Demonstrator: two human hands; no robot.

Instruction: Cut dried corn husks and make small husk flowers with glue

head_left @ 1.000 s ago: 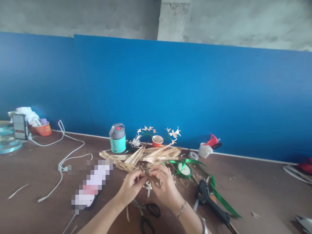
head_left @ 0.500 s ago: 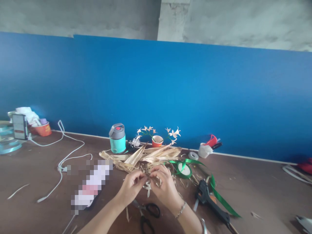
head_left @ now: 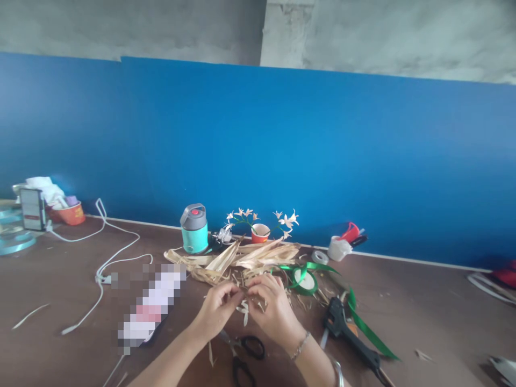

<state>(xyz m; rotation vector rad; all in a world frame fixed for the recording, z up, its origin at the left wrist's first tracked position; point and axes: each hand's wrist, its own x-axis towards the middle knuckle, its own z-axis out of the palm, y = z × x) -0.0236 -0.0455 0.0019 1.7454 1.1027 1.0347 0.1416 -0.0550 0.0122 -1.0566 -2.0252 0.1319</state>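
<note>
Seemingly we're mid-fingerwork: left hand (head_left: 216,310), right hand (head_left: 272,308) fingertips pinched, contents unclear; papery white petals (head_left: 245,313) just below; next likely needs steadiness.

Any small pc. btwn the fingertips of the L hand (head_left: 220,307) & R hand (head_left: 272,309) can't be ID'd, & dry scraps (head_left: 241,279) behind are partly hidden by the fingers. The long pale obj. (head_left: 155,309) is blurred by pixel blocks; text on the phone (head_left: 32,209) is too sm. to be read. Scissors (head_left: 236,350), forearms (head_left: 179,349) & glue gun (head_left: 352,338) are cut off by btm. edge, red item (head_left: 507,277) by R edge, blue rolls (head_left: 18,247) by L edge.
</note>
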